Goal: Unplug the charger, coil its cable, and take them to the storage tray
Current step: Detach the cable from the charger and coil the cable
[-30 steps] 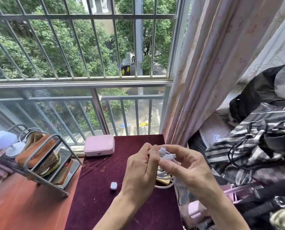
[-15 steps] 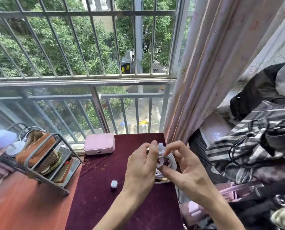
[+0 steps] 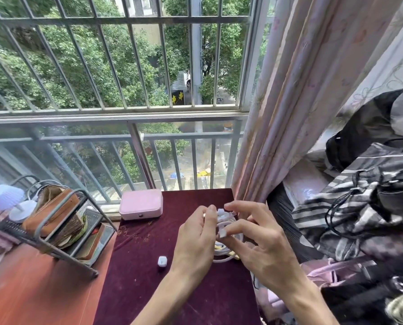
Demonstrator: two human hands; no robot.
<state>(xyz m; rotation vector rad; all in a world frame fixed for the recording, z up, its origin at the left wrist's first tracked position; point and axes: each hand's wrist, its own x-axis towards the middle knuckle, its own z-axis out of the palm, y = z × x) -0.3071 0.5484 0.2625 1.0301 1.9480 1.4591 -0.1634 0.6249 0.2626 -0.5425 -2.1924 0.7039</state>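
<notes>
Hands (image 3: pixel 231 242) lowered | cable (image 3: pixel 226 221) gripped | maroon tabletop (image 3: pixel 137 289) | barred window (image 3: pixel 116 66)

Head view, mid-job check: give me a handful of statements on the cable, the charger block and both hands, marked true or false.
1. Both hands hold the white cable above the maroon cloth. True: left hand, right hand.
2. The small white charger block is in the left hand. False: it lies on the cloth, left of that hand.
3. The cable lies stretched out straight. False: it is gathered in loops.
4. A pink case sits at the cloth's far edge. True.
</notes>
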